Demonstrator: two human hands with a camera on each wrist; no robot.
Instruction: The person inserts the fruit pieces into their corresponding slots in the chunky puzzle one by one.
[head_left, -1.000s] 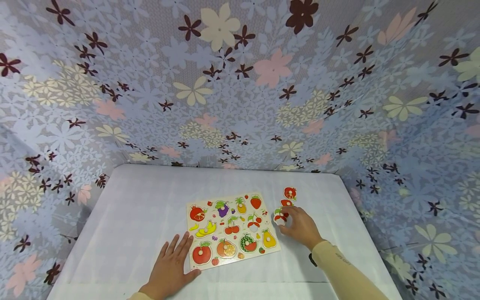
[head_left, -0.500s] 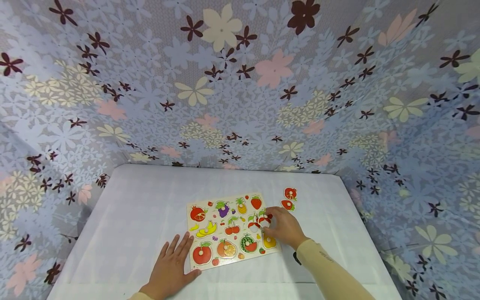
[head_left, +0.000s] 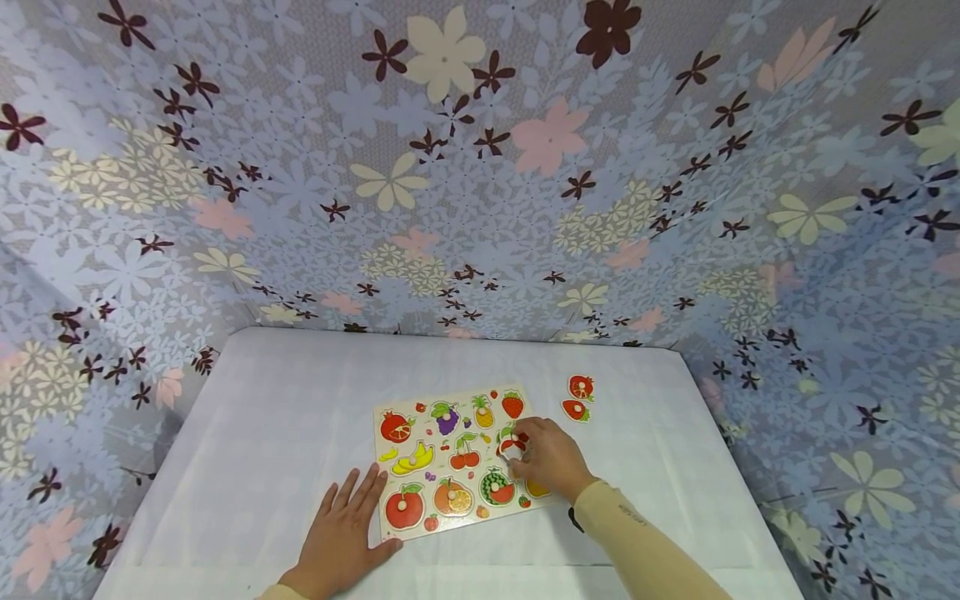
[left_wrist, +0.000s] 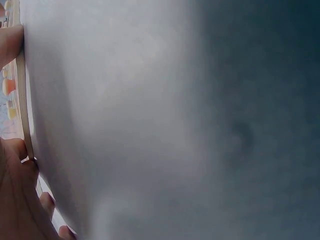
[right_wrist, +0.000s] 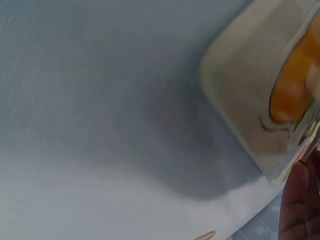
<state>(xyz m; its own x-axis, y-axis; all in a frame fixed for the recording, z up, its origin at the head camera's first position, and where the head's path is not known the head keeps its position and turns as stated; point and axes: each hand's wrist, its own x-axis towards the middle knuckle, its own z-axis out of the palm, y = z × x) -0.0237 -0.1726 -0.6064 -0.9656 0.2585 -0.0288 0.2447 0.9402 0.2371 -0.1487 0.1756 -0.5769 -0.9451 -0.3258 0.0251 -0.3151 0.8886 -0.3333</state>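
A wooden fruit puzzle board (head_left: 450, 525) lies slightly skewed on the white-covered table. With its thumb and fingertips, my right hand (head_left: 551, 458) pinches a red-and-white fruit puzzle piece (head_left: 513, 447) with green leaves, over the board's right side. The piece overlaps its matching picture there, and the hand partly covers the yellow pear piece (head_left: 537, 488). In the right wrist view, fingertips (right_wrist: 297, 192) show past the board's corner (right_wrist: 230, 75). My left hand (head_left: 341, 533) lies spread, fingertips at the board's left edge; the left wrist view shows fingers (left_wrist: 11, 45) against that edge.
Right of the board lie two loose pieces, a pomegranate (head_left: 581, 387) and a strawberry (head_left: 576, 410). Several knobbed fruit pieces sit in the board, such as the apple (head_left: 403, 510) and bananas (head_left: 414, 458). A floral curtain (head_left: 465, 208) surrounds the table (head_left: 300, 400).
My right hand has carried the red-and-white fruit piece left, from beside the loose pieces to over the board's right side. The left hand and board have stayed put.
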